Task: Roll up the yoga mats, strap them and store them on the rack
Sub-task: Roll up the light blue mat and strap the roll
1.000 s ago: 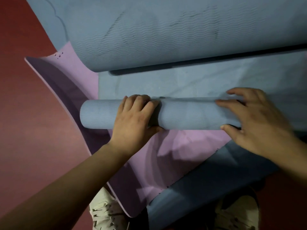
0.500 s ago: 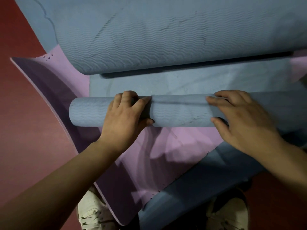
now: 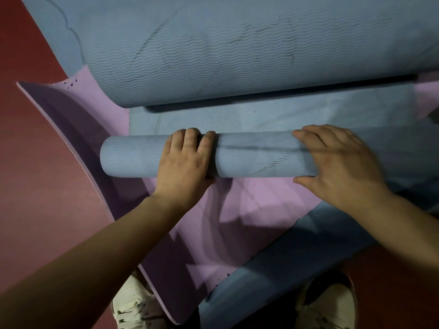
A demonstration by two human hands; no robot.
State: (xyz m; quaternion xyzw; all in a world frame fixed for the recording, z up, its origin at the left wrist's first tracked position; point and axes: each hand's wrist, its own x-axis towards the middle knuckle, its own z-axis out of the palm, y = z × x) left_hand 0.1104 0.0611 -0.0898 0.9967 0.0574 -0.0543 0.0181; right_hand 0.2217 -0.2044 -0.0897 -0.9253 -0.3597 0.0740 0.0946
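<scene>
On a dark red floor (image 3: 35, 162), seen from the head camera looking down, lies a partly rolled blue foam yoga mat with a wavy ribbed texture (image 3: 249, 157). Its rolled part forms a tight horizontal cylinder across the middle of the view, and the unrolled remainder stretches away from the person before curling up into a large blue fold (image 3: 237, 55) that fills the top of the view.

The left hand (image 3: 185, 167) presses down on the roll left of its centre, palm on top and fingers (image 3: 190, 138) curled over the far side of the cylinder, with the thumb tucked against the near side. The right hand (image 3: 339, 165) lies flatter on the right part of the roll, fingers spread and slightly blurred, thumb resting at the near edge (neither hand wraps the roll fully; both lie open upon it).

Beneath the blue mat lies a flat lilac foam yoga mat (image 3: 213, 222), set at an angle, with its left edge curved upward off the floor. Another blue mat surface (image 3: 273, 269) overlaps the lilac one at the lower right.

At the bottom edge two pale laced shoes show, the left shoe (image 3: 133, 305) and the right shoe (image 3: 332, 305), partly covered by the mats.
</scene>
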